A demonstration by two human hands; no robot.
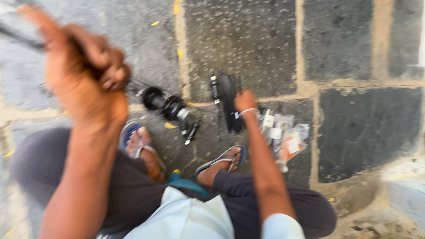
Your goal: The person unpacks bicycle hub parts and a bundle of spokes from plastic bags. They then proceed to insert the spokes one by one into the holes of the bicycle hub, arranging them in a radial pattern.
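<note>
My left hand [84, 75] is raised close to the camera and blurred, the fingers curled into a fist around a thin dark rod [20, 39] that runs out toward the upper left edge; one finger sticks up past the rest. What kind of rod it is I cannot tell, the blur is too heavy. My right hand [245, 101] is stretched down to the ground, a pale band on the wrist, and it rests on a flat black part [228, 102] lying on the paving; the fingers seem to bend onto its edge, but whether they actually grip it I cannot tell. Just right of that hand lie several small clear bags [283, 137] with pale labels, spread on the dark stone and touching one another. Left of the black part, well apart from it, a black cylinder assembly [170, 108] with a metal end lies tilted on the ground, near my left foot. I am squatting: both feet in blue sandals [230, 159] sit flat on the pavement [363, 128], which is made of dark stone slabs with sandy joints. My dark trousers and light shirt fill the bottom of the view.
</note>
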